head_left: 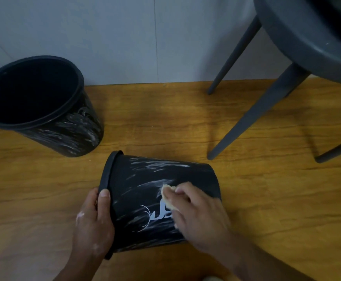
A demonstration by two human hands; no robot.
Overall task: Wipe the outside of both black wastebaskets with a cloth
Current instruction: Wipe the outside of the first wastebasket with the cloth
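The right hand (198, 211) hides most of the cloth (166, 196).

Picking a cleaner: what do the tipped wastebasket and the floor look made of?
Tipped wastebasket: likely moulded plastic, matte black with a rolled rim, streaked white. Floor: wood-look laminate or vinyl, printed grain, low sheen; cannot tell which.

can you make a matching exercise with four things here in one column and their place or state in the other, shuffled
Things:
1. far wastebasket
2. near wastebasket
3. cloth
4. left hand

Places or states:
A. grips a rim
B. pressed under the right hand on a basket's side
C. lies on its side on the floor
D. stands upright by the wall

Pairs: 1-D, 2-C, 3-B, 4-A
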